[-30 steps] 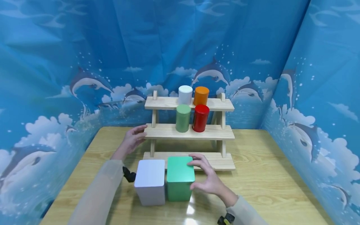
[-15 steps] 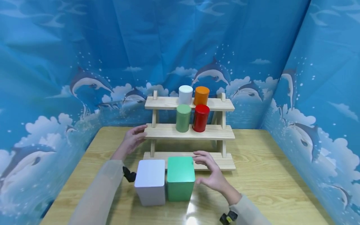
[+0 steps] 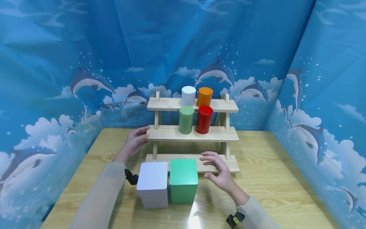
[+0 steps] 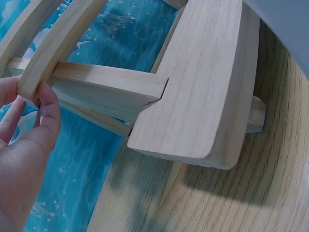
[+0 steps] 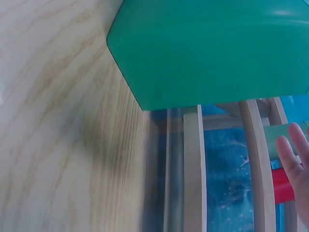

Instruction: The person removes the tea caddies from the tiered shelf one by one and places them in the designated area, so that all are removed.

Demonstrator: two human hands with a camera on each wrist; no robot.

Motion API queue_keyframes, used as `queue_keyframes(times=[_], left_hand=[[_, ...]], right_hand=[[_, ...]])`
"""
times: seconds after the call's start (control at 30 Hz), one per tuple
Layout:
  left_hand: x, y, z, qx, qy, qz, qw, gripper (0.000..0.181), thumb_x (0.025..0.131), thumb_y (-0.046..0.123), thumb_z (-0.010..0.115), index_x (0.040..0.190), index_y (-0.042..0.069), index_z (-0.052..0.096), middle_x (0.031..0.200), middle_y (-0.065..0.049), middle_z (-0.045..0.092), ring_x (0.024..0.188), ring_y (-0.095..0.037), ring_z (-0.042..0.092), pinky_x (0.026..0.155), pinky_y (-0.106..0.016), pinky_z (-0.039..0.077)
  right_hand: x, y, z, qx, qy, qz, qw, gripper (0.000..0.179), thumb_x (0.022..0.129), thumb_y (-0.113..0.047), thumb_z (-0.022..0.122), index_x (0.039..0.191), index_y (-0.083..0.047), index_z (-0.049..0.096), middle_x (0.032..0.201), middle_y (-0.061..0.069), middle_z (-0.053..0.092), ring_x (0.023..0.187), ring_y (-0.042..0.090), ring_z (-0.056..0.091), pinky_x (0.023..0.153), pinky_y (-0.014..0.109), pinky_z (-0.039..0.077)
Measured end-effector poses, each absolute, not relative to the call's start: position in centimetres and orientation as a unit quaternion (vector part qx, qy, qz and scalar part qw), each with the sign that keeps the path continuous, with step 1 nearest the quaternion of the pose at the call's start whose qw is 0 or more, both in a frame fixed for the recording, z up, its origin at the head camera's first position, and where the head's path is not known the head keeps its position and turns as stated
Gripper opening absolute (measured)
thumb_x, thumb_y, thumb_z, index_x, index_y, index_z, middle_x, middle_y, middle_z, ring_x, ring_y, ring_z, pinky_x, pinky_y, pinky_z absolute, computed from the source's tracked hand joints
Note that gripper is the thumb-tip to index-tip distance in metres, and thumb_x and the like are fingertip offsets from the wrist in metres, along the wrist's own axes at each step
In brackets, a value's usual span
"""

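Observation:
My left hand (image 3: 132, 144) pinches the left end of the middle board of a three-step wooden display shelf (image 3: 223, 135); the left wrist view shows thumb and fingers (image 4: 49, 113) on that board end. My right hand (image 3: 223, 178), fingers spread and slightly bent, hovers just right of a green box (image 3: 183, 182) without touching it. To the left of that box stands a white box (image 3: 152, 178), a narrow gap between them. Both boxes stand before the shelf's lowest board and partly hide it. In the right wrist view the green box (image 5: 212, 58) fills the top.
A white canister (image 3: 188, 96) and an orange canister (image 3: 204, 96) stand on the top board. A green canister (image 3: 186, 120) and a red canister (image 3: 204, 120) stand on the middle one. Blue dolphin-print cloth (image 3: 160, 41) surrounds the wooden table (image 3: 263, 165) behind and at the sides.
My right hand has let go of the green box and drawn away to the right. My left hand has stayed on the shelf, and both boxes stand where they were.

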State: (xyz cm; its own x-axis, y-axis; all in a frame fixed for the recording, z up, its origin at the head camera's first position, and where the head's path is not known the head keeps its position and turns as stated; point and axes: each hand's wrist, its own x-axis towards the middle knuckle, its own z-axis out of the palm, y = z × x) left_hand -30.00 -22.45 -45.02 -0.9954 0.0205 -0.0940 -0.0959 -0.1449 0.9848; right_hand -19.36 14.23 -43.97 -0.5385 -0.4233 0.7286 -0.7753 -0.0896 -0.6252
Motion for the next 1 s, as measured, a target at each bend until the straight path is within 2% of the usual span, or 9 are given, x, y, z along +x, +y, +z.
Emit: queue_keyframes(times=[0.23, 0.53, 0.7, 0.8, 0.93, 1.0], left_hand=[[-30.0, -22.5, -45.1, -0.029, 0.65, 0.759, 0.038, 0.05, 0.089, 0.011, 0.063, 0.136, 0.008, 0.045, 0.134, -0.009, 0.041, 0.112, -0.019, 0.048, 0.088, -0.028, 0.048], [-30.1, -22.5, -45.1, -0.025, 0.653, 0.756, 0.04, 0.052, 0.089, 0.013, 0.064, 0.137, 0.009, 0.045, 0.137, -0.01, 0.039, 0.118, -0.023, 0.045, 0.097, -0.036, 0.043], [-30.1, -22.4, -45.1, -0.021, 0.643, 0.765, 0.037, 0.051, 0.089, 0.01, 0.062, 0.137, 0.006, 0.044, 0.135, -0.009, 0.039, 0.114, -0.02, 0.046, 0.091, -0.03, 0.047], [-30.0, -22.4, -45.0, -0.016, 0.638, 0.769, 0.039, 0.052, 0.089, 0.009, 0.062, 0.137, 0.006, 0.043, 0.135, -0.009, 0.039, 0.111, -0.018, 0.047, 0.088, -0.027, 0.049], [-29.9, -22.5, -45.1, -0.016, 0.634, 0.773, 0.039, 0.051, 0.089, 0.008, 0.062, 0.137, 0.007, 0.044, 0.134, -0.008, 0.039, 0.11, -0.017, 0.048, 0.087, -0.027, 0.049], [-29.9, -22.5, -45.1, -0.016, 0.633, 0.773, 0.041, 0.051, 0.089, 0.009, 0.062, 0.137, 0.007, 0.044, 0.135, -0.007, 0.039, 0.11, -0.018, 0.048, 0.088, -0.027, 0.048]], right_hand=[[-20.6, 15.1, -45.2, 0.427, -0.658, 0.599, 0.159, 0.034, 0.088, 0.0, 0.061, 0.116, 0.015, 0.05, 0.12, 0.034, 0.045, 0.111, 0.036, 0.049, 0.084, 0.044, 0.05], [-21.5, 15.5, -44.6, 0.41, -0.669, 0.593, 0.181, 0.039, 0.075, 0.021, 0.059, 0.113, 0.015, 0.051, 0.119, 0.034, 0.047, 0.11, 0.036, 0.049, 0.085, 0.041, 0.05], [-21.7, 15.2, -43.3, 0.403, -0.673, 0.591, 0.188, 0.034, 0.078, 0.019, 0.058, 0.111, 0.018, 0.051, 0.118, 0.037, 0.046, 0.107, 0.042, 0.048, 0.086, 0.043, 0.049], [-22.0, 15.0, -43.0, 0.389, -0.681, 0.589, 0.193, 0.034, 0.079, 0.017, 0.059, 0.113, 0.013, 0.052, 0.119, 0.035, 0.046, 0.109, 0.035, 0.051, 0.086, 0.042, 0.049], [-22.2, 14.5, -42.0, 0.358, -0.696, 0.595, 0.184, 0.037, 0.08, 0.019, 0.059, 0.115, 0.013, 0.051, 0.122, 0.033, 0.046, 0.112, 0.033, 0.05, 0.087, 0.036, 0.049], [-22.1, 14.2, -41.2, 0.342, -0.702, 0.598, 0.178, 0.036, 0.08, 0.02, 0.058, 0.115, 0.016, 0.049, 0.124, 0.033, 0.045, 0.111, 0.04, 0.048, 0.089, 0.033, 0.049]])
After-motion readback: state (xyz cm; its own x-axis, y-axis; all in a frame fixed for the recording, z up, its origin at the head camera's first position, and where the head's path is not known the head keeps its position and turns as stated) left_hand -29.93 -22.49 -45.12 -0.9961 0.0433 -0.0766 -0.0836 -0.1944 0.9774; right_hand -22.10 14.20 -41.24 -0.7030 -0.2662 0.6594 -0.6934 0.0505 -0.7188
